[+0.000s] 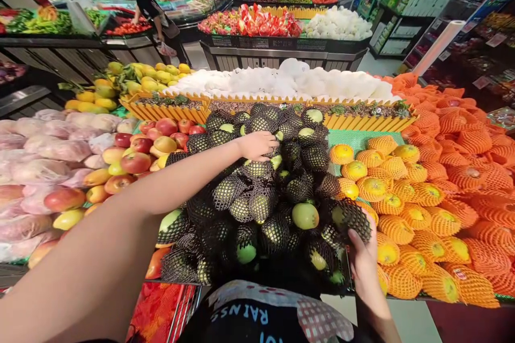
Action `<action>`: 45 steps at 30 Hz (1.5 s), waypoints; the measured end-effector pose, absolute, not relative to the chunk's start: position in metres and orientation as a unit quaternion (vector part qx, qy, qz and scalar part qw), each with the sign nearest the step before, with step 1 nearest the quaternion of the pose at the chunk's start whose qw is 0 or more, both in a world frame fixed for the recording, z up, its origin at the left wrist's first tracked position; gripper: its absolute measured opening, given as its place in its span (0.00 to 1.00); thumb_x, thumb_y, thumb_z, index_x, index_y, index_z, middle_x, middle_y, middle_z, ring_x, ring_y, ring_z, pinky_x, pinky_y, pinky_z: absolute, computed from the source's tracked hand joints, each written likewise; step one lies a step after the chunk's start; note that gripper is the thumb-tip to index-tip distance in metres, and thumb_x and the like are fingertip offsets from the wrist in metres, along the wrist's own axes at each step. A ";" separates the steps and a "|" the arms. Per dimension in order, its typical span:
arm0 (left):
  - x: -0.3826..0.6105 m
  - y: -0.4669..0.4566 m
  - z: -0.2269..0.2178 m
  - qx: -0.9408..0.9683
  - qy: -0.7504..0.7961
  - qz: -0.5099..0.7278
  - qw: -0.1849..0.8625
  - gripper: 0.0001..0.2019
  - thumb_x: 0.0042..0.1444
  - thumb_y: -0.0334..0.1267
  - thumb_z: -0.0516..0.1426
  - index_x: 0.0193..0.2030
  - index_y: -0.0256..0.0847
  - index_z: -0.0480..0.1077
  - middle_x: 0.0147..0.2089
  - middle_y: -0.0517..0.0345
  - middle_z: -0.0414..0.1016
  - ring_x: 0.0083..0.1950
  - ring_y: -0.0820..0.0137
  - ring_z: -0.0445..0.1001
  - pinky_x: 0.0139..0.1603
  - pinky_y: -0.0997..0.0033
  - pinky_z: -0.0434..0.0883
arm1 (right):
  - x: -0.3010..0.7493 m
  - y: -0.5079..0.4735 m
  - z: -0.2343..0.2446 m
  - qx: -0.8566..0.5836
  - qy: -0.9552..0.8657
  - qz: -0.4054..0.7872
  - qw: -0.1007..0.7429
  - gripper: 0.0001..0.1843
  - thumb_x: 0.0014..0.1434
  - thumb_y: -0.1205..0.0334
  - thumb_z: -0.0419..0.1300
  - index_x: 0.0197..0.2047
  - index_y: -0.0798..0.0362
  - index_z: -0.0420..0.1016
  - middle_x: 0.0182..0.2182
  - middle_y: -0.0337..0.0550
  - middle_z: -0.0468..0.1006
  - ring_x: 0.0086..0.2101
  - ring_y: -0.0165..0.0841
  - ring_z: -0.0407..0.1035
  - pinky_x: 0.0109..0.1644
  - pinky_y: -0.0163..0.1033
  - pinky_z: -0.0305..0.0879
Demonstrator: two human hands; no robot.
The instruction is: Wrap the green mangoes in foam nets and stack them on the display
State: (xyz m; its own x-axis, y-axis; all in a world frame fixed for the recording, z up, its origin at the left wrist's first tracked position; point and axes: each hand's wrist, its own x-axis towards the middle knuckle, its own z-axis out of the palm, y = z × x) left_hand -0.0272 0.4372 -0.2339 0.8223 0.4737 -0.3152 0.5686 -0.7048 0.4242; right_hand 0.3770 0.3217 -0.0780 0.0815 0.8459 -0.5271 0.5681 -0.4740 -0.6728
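Observation:
A heap of round green fruit in black foam nets (241,206) lies in front of me. My left hand (257,146) reaches over the heap's far middle part, its fingers curled down on a netted green fruit (257,169). What lies under the palm is partly hidden. At the heap's right edge, my right hand (364,257) grips another netted green fruit (356,221), thumb on the near side and fingers mostly hidden behind it. One green fruit (304,216) shows almost bare between the two hands.
Red-yellow apples (139,162) and bagged fruit (44,155) lie on the left. Oranges in orange nets (396,228) are on the right. A low yellow fence (358,123) runs behind the heap. Below left is a cart (183,305). Another person (151,10) stands at a far stand.

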 end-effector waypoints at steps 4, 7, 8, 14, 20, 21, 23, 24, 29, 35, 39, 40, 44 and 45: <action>0.001 0.439 -0.232 0.891 0.358 -0.154 0.233 0.21 0.59 0.51 0.61 0.45 0.31 0.78 0.58 0.38 0.74 0.55 0.53 0.70 0.56 0.58 0.62 | 0.357 0.374 -0.111 -0.630 -0.693 0.333 0.109 0.40 0.52 0.49 0.71 0.64 0.51 0.66 0.59 0.54 0.71 0.59 0.51 0.66 0.66 0.60 0.61; 0.030 0.438 -0.228 0.850 0.443 -0.199 0.203 0.19 0.58 0.39 0.63 0.53 0.31 0.75 0.52 0.39 0.74 0.53 0.54 0.69 0.51 0.58 0.63 | 0.344 0.407 -0.150 -0.473 -0.822 0.319 0.002 0.35 0.58 0.59 0.66 0.67 0.51 0.65 0.66 0.57 0.64 0.64 0.52 0.58 0.68 0.60 0.58; 0.038 0.438 -0.227 0.836 0.470 -0.208 0.192 0.20 0.58 0.34 0.61 0.57 0.31 0.73 0.52 0.38 0.74 0.53 0.53 0.69 0.51 0.58 0.63 | 0.341 0.414 -0.162 -0.427 -0.843 0.323 -0.039 0.35 0.57 0.63 0.65 0.67 0.52 0.65 0.66 0.57 0.63 0.65 0.53 0.56 0.69 0.60 0.57; 0.033 0.443 -0.224 0.801 0.512 -0.243 0.192 0.29 0.48 0.40 0.70 0.54 0.25 0.73 0.48 0.36 0.74 0.51 0.51 0.68 0.53 0.58 0.62 | 0.335 0.435 -0.186 -0.331 -0.856 0.371 -0.144 0.43 0.51 0.62 0.67 0.70 0.53 0.64 0.65 0.58 0.60 0.64 0.55 0.54 0.69 0.62 0.57; -0.023 0.451 -0.219 0.835 0.463 -0.153 0.253 0.40 0.47 0.58 0.66 0.58 0.25 0.70 0.49 0.38 0.73 0.51 0.51 0.67 0.57 0.57 0.59 | 0.300 0.473 -0.171 -0.379 -0.848 0.365 -0.067 0.24 0.65 0.55 0.57 0.61 0.54 0.70 0.55 0.54 0.73 0.56 0.47 0.65 0.63 0.52 0.63; -0.032 0.452 -0.218 0.837 0.457 -0.136 0.268 0.43 0.46 0.58 0.66 0.61 0.24 0.68 0.50 0.38 0.73 0.52 0.51 0.67 0.59 0.56 0.58 | 0.286 0.478 -0.174 -0.380 -0.850 0.358 -0.068 0.24 0.66 0.54 0.56 0.62 0.55 0.70 0.55 0.54 0.74 0.56 0.46 0.65 0.64 0.51 0.63; -0.050 0.454 -0.217 0.836 0.446 -0.121 0.298 0.49 0.45 0.57 0.66 0.68 0.26 0.63 0.54 0.38 0.73 0.55 0.49 0.66 0.61 0.54 0.56 | 0.256 0.482 -0.185 -0.375 -0.858 0.335 -0.105 0.28 0.65 0.53 0.57 0.65 0.57 0.67 0.57 0.54 0.73 0.57 0.48 0.63 0.65 0.50 0.61; -0.058 0.455 -0.217 0.831 0.442 -0.121 0.315 0.49 0.44 0.57 0.67 0.69 0.30 0.62 0.56 0.39 0.72 0.57 0.49 0.66 0.62 0.53 0.55 | 0.241 0.482 -0.192 -0.368 -0.861 0.322 -0.141 0.31 0.65 0.52 0.58 0.67 0.57 0.65 0.59 0.55 0.72 0.58 0.49 0.62 0.65 0.51 0.60; -0.098 0.455 -0.211 0.788 0.456 -0.099 0.402 0.42 0.42 0.51 0.67 0.66 0.47 0.64 0.63 0.48 0.70 0.62 0.50 0.64 0.65 0.51 0.52 | 0.188 0.474 -0.229 -0.345 -0.849 0.255 -0.308 0.41 0.60 0.47 0.65 0.72 0.49 0.59 0.61 0.59 0.66 0.57 0.54 0.64 0.57 0.52 0.65; -0.136 0.436 -0.210 0.743 0.492 -0.036 0.453 0.39 0.46 0.46 0.65 0.67 0.47 0.61 0.65 0.49 0.69 0.63 0.53 0.67 0.65 0.57 0.59 | 0.175 0.472 -0.246 -0.368 -0.830 0.260 -0.330 0.40 0.57 0.51 0.70 0.68 0.50 0.60 0.55 0.59 0.70 0.49 0.50 0.72 0.47 0.45 0.69; -0.131 0.425 -0.206 0.718 0.513 -0.016 0.470 0.39 0.48 0.46 0.64 0.67 0.46 0.59 0.65 0.48 0.69 0.65 0.54 0.67 0.67 0.58 0.62 | 0.177 0.485 -0.242 -0.365 -0.831 0.274 -0.317 0.36 0.58 0.55 0.69 0.65 0.51 0.62 0.53 0.56 0.73 0.46 0.48 0.74 0.44 0.43 0.69; -0.124 0.424 -0.204 0.714 0.521 -0.025 0.467 0.40 0.48 0.48 0.65 0.68 0.45 0.59 0.65 0.47 0.68 0.65 0.53 0.66 0.67 0.57 0.62 | 0.179 0.490 -0.238 -0.368 -0.833 0.282 -0.303 0.35 0.57 0.55 0.69 0.64 0.50 0.62 0.52 0.55 0.73 0.46 0.48 0.74 0.45 0.44 0.69; -0.084 0.420 -0.194 0.697 0.574 -0.096 0.418 0.49 0.45 0.62 0.67 0.69 0.39 0.58 0.66 0.39 0.66 0.63 0.44 0.67 0.60 0.50 0.69 | 0.198 0.507 -0.202 -0.421 -0.832 0.338 -0.129 0.32 0.58 0.52 0.68 0.61 0.51 0.63 0.54 0.53 0.74 0.49 0.50 0.73 0.50 0.47 0.69; -0.074 0.418 -0.193 0.692 0.592 -0.116 0.396 0.50 0.45 0.63 0.66 0.69 0.38 0.58 0.65 0.37 0.66 0.61 0.42 0.68 0.56 0.50 0.72 | 0.206 0.509 -0.188 -0.435 -0.826 0.350 -0.080 0.33 0.58 0.50 0.68 0.61 0.51 0.62 0.55 0.53 0.74 0.50 0.50 0.73 0.51 0.47 0.69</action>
